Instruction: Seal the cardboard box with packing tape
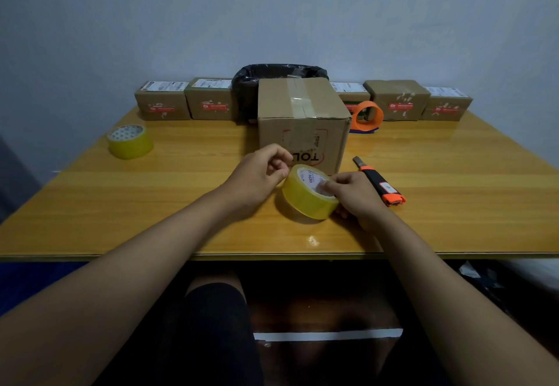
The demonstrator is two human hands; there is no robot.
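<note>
A brown cardboard box point(302, 119) stands in the middle of the wooden table point(151, 204), its top flaps down with clear tape along the seam. In front of it a yellowish roll of packing tape point(305, 196) is held tilted just above the table. My right hand point(355, 196) grips the roll from the right, fingers over its white core. My left hand point(260, 178) is at the roll's left upper edge, thumb and fingers pinched at the tape surface. Whether a tape end is lifted is too small to tell.
An orange and black utility knife point(379, 183) lies right of the roll. A second tape roll point(130, 142) sits at the left. An orange tape dispenser point(366, 116) stands behind the box on the right. Several small parcels point(163, 102) and a black-lined bin point(248, 89) line the wall.
</note>
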